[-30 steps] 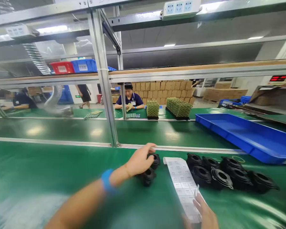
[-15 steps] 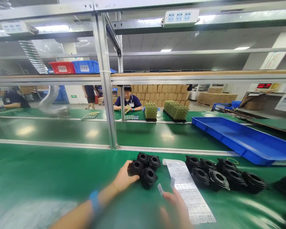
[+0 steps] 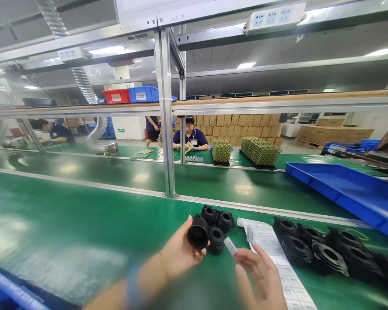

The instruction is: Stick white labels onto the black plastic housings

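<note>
A black round plastic housing (image 3: 198, 236) is in my left hand (image 3: 180, 248), fingers wrapped round it, its hollow end tilted toward me. Just beyond it, three similar black housings (image 3: 217, 238) stand grouped on the green work surface. My right hand (image 3: 260, 273) is to their right with its fingers apart. One small white label (image 3: 230, 246) sits at one fingertip, and a second label (image 3: 250, 235) at another. Under and behind this hand lies a curling sheet of printed labels (image 3: 289, 275), partly covered by it.
Several more black housings (image 3: 297, 249) stand right of the sheet, one with a metal-coloured rim. A large blue tray (image 3: 339, 183) lies beyond them. A metal post (image 3: 165, 129) rises ahead. A co-worker (image 3: 190, 137) sits across the line. A blue bin edge (image 3: 13, 292) shows at lower left.
My left hand has picked up a housing from the group and turned its hollow end toward me. My right hand still carries both labels. The view has swung left.
</note>
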`<state>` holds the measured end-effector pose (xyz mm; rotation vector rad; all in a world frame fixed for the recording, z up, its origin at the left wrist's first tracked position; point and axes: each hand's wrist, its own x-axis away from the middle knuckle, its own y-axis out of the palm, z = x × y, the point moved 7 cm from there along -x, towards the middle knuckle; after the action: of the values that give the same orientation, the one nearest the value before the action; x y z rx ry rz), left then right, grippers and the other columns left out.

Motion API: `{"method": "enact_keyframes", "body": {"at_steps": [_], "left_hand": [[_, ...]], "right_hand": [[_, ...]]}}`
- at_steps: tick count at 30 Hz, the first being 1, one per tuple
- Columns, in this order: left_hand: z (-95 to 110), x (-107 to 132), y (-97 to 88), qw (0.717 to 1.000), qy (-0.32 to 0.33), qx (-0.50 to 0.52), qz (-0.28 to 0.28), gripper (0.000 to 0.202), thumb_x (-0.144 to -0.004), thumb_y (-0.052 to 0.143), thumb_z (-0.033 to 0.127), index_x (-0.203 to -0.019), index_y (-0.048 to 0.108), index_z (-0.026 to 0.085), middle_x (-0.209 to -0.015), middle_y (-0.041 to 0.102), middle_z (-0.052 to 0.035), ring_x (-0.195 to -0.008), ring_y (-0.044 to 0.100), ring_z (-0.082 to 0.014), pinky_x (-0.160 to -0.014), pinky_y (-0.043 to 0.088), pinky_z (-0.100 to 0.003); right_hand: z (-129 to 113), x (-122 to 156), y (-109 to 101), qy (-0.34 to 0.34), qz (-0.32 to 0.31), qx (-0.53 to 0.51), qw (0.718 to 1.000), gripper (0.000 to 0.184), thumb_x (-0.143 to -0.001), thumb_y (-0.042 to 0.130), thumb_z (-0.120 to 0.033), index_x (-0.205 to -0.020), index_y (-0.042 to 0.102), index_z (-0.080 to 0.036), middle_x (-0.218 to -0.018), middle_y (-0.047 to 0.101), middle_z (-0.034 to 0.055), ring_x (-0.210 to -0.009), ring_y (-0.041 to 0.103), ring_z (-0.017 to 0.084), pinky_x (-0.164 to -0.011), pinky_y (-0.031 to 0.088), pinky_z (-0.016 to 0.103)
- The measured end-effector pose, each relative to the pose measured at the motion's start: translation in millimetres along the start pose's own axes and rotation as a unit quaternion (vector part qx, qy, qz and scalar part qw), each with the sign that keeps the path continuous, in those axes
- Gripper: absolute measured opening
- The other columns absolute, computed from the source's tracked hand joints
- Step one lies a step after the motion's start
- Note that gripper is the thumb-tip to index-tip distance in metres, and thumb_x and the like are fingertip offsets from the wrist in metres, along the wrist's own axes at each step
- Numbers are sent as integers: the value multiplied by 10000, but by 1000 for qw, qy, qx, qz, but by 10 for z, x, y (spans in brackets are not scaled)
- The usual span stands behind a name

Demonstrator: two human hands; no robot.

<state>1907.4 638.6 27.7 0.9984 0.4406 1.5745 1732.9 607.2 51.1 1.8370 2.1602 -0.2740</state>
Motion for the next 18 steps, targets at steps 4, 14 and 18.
{"method": "enact_keyframes", "body": {"at_steps": [4,14,18], "left_hand": [[-158,6,-2,1000,-17,14,10,608,-892,430,682,-1018,620,119,-795,699,-86,-514,602,-109,-476,390,-168],[-309,116,-23,998,5,45,-51,688,-633,835,529,-1119,671,70,-977,727,-112,-786,665,-199,-758,525,-322],[-372,149,-19,996,-24,59,-57,738,-634,823,552,-1174,655,78,-1012,716,-112,-803,654,-187,-755,489,-296]], "right_hand": [[-101,-112,138,-26,-31,-17,999,504,-894,611,-432,-1327,396,-291,-1152,586,64,-1028,632,185,-949,518,361],[183,-36,372,-5,-80,-55,995,543,-908,570,-395,-1390,321,-372,-1379,444,99,-1290,514,297,-1100,418,588],[469,-126,299,-29,-131,-65,989,648,-835,643,-455,-1393,338,-333,-1340,517,129,-1247,562,349,-1003,512,574]]}}
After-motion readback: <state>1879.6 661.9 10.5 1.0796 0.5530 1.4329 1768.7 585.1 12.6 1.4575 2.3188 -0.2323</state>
